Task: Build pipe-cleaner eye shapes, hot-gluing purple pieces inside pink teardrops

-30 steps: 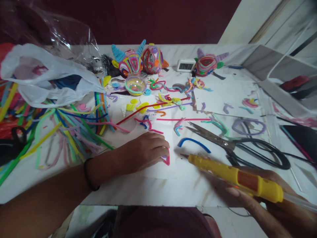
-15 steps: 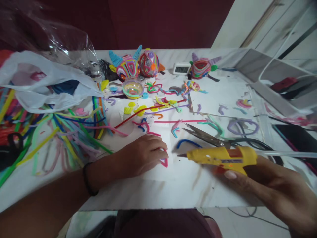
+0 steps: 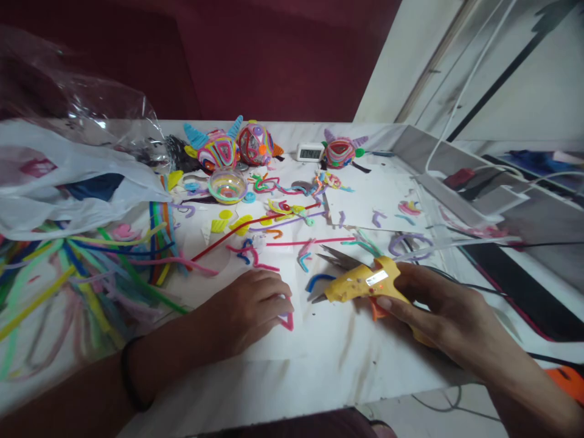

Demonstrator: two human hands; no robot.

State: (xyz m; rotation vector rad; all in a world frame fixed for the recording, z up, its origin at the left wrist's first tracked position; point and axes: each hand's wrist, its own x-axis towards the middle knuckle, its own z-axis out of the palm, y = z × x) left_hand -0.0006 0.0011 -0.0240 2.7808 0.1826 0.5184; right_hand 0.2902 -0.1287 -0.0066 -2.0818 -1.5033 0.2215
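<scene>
My left hand (image 3: pixel 255 310) rests on the white table with its fingers curled over a small pink pipe-cleaner shape (image 3: pixel 288 321), whose right end shows past the fingertips. How it is held underneath is hidden. In my right hand (image 3: pixel 424 304) is a yellow glue gun (image 3: pixel 356 285), its dark nozzle pointing left toward my left hand, a little apart from it. Scissors (image 3: pixel 340 258) lie just behind the glue gun, partly covered by it. A short blue pipe-cleaner piece (image 3: pixel 319 280) curves near the nozzle.
Pipe cleaners (image 3: pixel 91 274) and a white plastic bag (image 3: pixel 73 176) fill the left side. A clear bowl (image 3: pixel 228 186), decorated balls (image 3: pixel 219 152) and a small digital clock (image 3: pixel 309 152) stand at the back. On the right lie a dark phone-like slab (image 3: pixel 515 292) and cables.
The camera view has shifted, so the table's items appear further left and lower. My right hand has turned the glue gun, its nozzle now angled more downward.
</scene>
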